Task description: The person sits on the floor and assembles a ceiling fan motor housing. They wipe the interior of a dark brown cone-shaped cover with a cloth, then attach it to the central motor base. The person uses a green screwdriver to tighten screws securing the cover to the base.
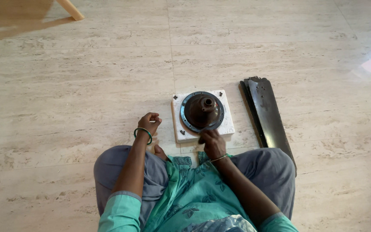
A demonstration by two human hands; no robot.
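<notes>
Steadying the dark fan housing [202, 111] on its white slab [226, 124], right hand [213, 144] pinches the near rim; left hand [150, 123] rests curled, empty, on the floor [65, 94]. Best keep it pressed flat.

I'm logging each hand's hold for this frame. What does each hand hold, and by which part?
The right hand touches the near rim of the dark fan motor housing; a closed grip cannot be confirmed. The left hand is curled; contents cannot be told.

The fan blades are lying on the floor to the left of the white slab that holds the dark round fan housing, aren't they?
Not quite. The head view shows the fan blades lying on the floor to the right of the white slab, not the left. The slab does hold the dark round fan housing, and the right hand touches its near edge.
</notes>
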